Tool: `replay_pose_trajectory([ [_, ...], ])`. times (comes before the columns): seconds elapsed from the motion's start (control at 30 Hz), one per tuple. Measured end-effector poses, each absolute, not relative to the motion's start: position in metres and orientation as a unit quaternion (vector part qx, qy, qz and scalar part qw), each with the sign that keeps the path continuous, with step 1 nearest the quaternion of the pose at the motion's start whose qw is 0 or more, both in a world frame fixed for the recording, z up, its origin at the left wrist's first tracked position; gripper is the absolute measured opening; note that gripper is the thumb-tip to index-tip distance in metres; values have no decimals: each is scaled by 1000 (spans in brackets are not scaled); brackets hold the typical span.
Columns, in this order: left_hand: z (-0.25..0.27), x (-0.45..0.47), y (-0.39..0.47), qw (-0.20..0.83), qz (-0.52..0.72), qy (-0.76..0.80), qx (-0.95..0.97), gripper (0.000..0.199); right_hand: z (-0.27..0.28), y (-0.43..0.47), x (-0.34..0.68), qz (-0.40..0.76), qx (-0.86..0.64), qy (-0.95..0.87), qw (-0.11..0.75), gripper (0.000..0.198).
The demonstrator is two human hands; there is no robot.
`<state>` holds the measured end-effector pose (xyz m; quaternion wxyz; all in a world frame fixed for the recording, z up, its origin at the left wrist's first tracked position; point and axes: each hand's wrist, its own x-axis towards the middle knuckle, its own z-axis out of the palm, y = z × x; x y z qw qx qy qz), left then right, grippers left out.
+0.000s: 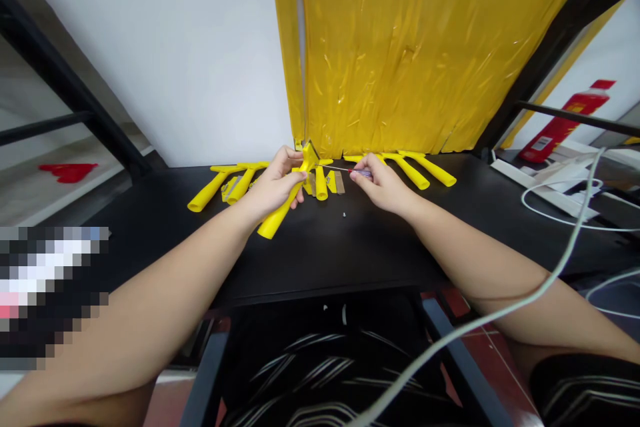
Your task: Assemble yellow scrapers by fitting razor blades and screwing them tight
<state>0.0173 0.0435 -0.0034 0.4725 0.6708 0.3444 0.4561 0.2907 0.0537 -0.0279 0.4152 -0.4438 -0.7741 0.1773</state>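
Observation:
My left hand [281, 179] is wrapped round a yellow scraper [277, 220], its hollow handle slanting down toward me and its head raised. In my right hand [381, 188] is a screwdriver [363, 174] with a clear purplish handle. Its thin shaft points left to the scraper's head; whether the tip touches a screw is too small to tell. Below, a tiny screw [344, 215] lies on the black table [320, 260]. Behind my hands, another yellow scraper [321, 185] lies beside a yellow piece with a brownish strip [339, 182].
More yellow scrapers lie at the back left [206, 193] and back right [416, 175]. A yellow plastic curtain [400, 53] hangs behind the table. A white cable [500, 307] crosses in front of my right forearm. A red bottle [565, 120] stands tilted at right.

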Motion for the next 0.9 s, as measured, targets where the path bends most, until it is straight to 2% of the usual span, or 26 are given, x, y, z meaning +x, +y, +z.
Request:
replay_pose_trajectory([
  [0.13, -2, 19, 42, 477, 450, 344, 672, 32, -24, 52, 290, 169, -494, -768, 371, 45],
  [0.17, -2, 19, 42, 478, 449, 345, 672, 32, -24, 51, 290, 177, -482, -773, 372, 44],
  [0.27, -2, 20, 42, 473, 449, 354, 671, 31, -25, 49, 290, 182, -421, -796, 395, 25],
  [0.37, -1, 20, 42, 469, 451, 357, 670, 29, -26, 48, 289, 163, -434, -790, 401, 23],
  [0.53, -1, 21, 40, 481, 449, 345, 669, 31, -24, 50, 289, 157, -469, -786, 372, 42],
  [0.63, -2, 20, 41, 485, 449, 340, 669, 32, -26, 49, 290, 171, -427, -798, 390, 25],
  [0.77, -3, 18, 43, 491, 451, 332, 667, 33, -27, 49, 289, 142, -443, -788, 402, 22],
  [0.9, -2, 18, 42, 495, 443, 334, 668, 32, -23, 49, 288, 145, -484, -783, 363, 42],
])
